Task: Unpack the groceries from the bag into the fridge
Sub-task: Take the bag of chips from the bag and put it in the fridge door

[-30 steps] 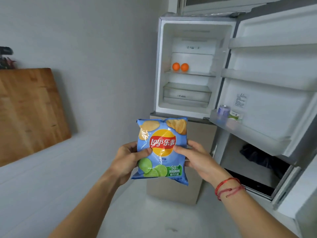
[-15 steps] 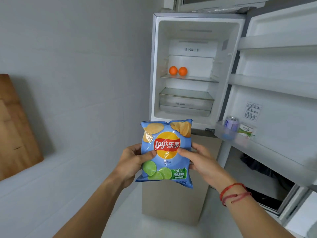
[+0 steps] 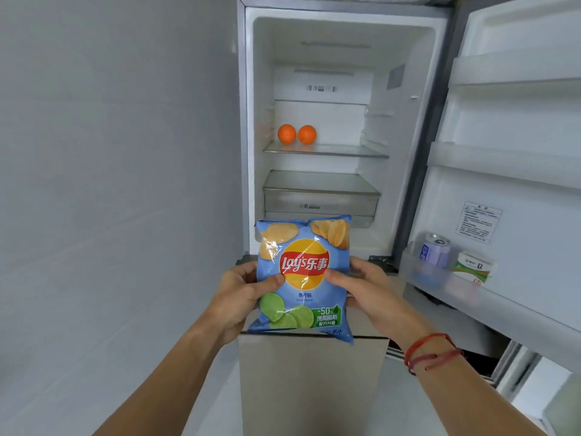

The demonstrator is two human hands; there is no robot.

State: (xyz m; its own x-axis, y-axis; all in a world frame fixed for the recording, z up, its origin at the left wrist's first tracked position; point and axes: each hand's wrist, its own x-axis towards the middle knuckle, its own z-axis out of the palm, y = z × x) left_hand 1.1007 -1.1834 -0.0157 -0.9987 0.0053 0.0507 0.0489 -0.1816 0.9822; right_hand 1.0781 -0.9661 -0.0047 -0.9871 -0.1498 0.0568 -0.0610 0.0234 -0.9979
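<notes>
Now left hand (image 3: 242,298) and right hand (image 3: 364,291) pinch chip bag (image 3: 303,247) side edges before fridge (image 3: 339,67).

The fridge (image 3: 330,58) stands straight ahead, with the wall (image 3: 110,184) on its left and its door (image 3: 518,199) swung open to the right. Inside, two oranges (image 3: 286,133) sit side by side, nearly touching, at the left rear of the shelf (image 3: 327,150). Below the shelf lies the drawer (image 3: 320,202). In the lowest door bin (image 3: 440,278), the can (image 3: 435,250) stands left of the carton (image 3: 473,267), just beside it. The chips (image 3: 301,278) are upright in front of the fridge, lower than the drawer, above the top edge of the lower compartment (image 3: 311,388). The left hand (image 3: 239,300) holds the chips' left edge, the right hand (image 3: 364,294) the right edge.
</notes>
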